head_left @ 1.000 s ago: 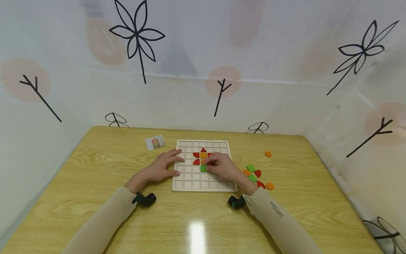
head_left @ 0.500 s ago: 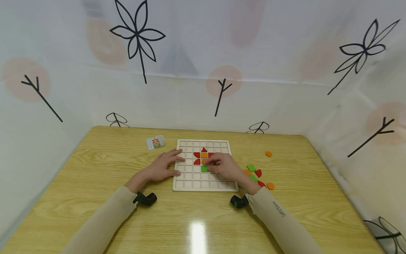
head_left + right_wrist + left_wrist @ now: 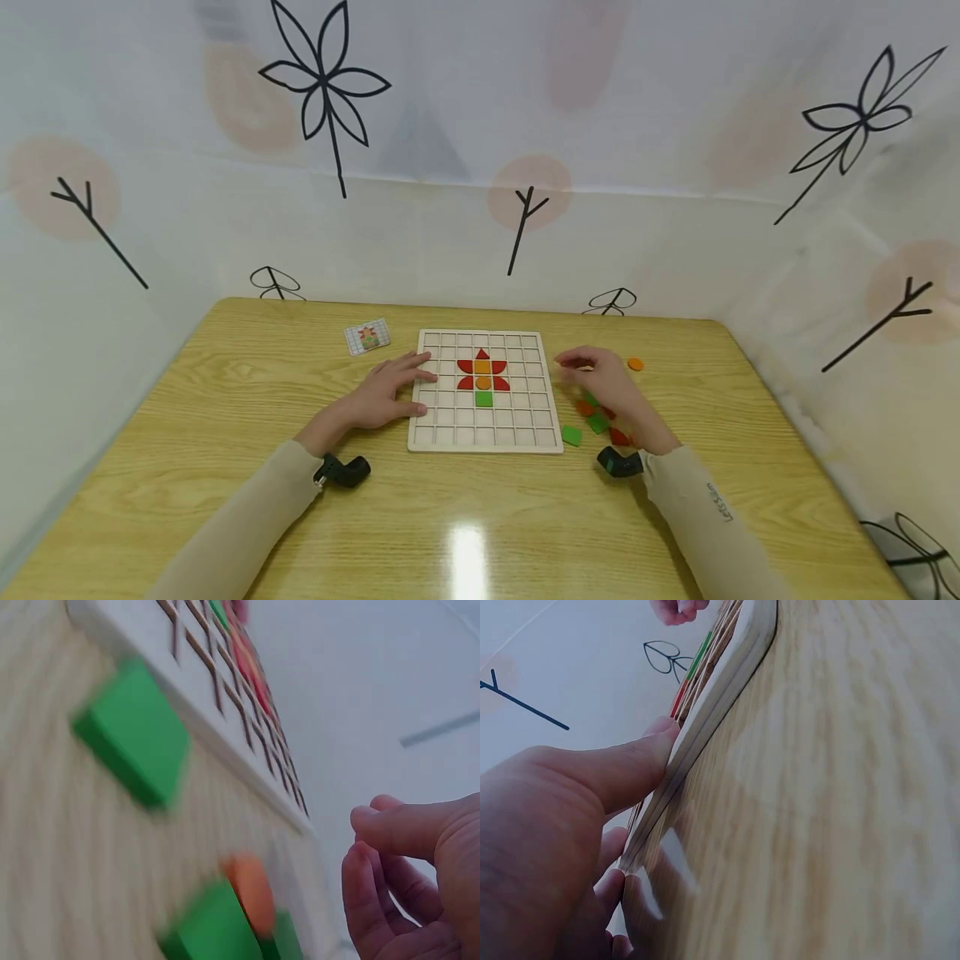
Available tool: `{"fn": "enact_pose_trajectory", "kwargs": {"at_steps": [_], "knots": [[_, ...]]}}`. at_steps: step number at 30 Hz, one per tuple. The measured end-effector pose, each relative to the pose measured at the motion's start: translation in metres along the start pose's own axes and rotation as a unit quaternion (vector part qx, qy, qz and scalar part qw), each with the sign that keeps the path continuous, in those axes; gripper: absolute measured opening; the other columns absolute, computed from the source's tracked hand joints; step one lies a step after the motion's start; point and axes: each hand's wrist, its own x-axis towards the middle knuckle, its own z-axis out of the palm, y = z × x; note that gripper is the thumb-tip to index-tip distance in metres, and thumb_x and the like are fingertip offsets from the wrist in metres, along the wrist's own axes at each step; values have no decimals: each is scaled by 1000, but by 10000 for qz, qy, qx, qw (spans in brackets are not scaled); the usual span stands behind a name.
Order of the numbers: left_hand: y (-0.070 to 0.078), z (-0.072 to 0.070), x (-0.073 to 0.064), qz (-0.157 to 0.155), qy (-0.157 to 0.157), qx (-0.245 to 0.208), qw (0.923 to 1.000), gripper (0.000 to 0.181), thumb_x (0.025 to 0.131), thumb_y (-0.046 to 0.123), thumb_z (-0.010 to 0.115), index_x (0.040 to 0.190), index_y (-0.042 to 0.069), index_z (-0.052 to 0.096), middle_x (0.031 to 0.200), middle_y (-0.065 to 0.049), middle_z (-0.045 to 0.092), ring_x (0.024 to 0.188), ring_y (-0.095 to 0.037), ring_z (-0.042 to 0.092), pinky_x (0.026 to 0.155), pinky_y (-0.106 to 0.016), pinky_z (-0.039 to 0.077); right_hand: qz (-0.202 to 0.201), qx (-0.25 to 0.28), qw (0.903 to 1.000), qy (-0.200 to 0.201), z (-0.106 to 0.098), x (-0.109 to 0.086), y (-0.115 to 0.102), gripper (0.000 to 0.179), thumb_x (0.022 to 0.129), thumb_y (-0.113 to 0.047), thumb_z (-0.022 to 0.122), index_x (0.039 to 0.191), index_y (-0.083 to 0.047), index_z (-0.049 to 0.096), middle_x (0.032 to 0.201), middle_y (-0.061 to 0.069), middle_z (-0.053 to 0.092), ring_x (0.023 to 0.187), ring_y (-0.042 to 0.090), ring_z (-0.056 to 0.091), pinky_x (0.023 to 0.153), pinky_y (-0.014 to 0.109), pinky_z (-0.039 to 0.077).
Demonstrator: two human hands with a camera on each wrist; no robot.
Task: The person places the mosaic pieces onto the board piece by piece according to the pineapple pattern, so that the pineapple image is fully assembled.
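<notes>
A pale wooden grid board [image 3: 450, 421] lies mid-table. In its cells sit a red triangle [image 3: 482, 354], an orange square [image 3: 482, 367], an orange disc [image 3: 483, 383], a green square [image 3: 484, 399] and several red petal-shaped pieces [image 3: 466, 383]. My left hand [image 3: 384, 392] rests on the board's left edge, fingers spread; the left wrist view has the thumb [image 3: 641, 761] at the rim. Off the board's right side, my right hand [image 3: 603, 379] hangs over the loose pieces. Its fingers [image 3: 364, 896] are loosely bent with nothing between them, and it partly covers the pieces below.
Right of the board lie a green square tile [image 3: 572, 436], a loose orange disc [image 3: 584, 407], a red piece [image 3: 619, 437] and a farther orange disc [image 3: 636, 364]. A small patterned card [image 3: 367, 337] lies at the back left. Printed cloth [image 3: 420, 242] hangs behind the table.
My right hand has left the board and moved right, over the loose pieces. The red pieces and orange disc it covered now show in their cells. The left hand has stayed put.
</notes>
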Motion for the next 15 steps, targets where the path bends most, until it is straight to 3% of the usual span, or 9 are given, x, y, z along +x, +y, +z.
{"fn": "enact_pose_trajectory", "kwargs": {"at_steps": [3,10,15], "knots": [[0,0,-1,-17,-1,-1,10000,49,96,32,68,139,12,58,163,-13,24,150,-35,13,114,-65,7,133,-21,9995,269,-24,-5,15,27,98,-12,66,121,2,69,118,20,67,104,28,62,79,24,51],[-1,-1,-1,-25,-14,8,10000,49,96,32,68,140,13,57,163,-12,24,150,-35,13,114,-65,7,448,-97,9948,907,-61,-14,46,34,99,-14,64,125,8,64,120,27,64,89,-2,57,73,14,48],[-1,0,-1,-8,-10,57,10000,49,95,33,68,140,13,58,163,-12,24,150,-35,13,114,-65,7,935,-159,9903,1017,-69,-20,57,35,99,-16,63,127,6,64,121,27,63,85,-2,56,70,15,48]]}}
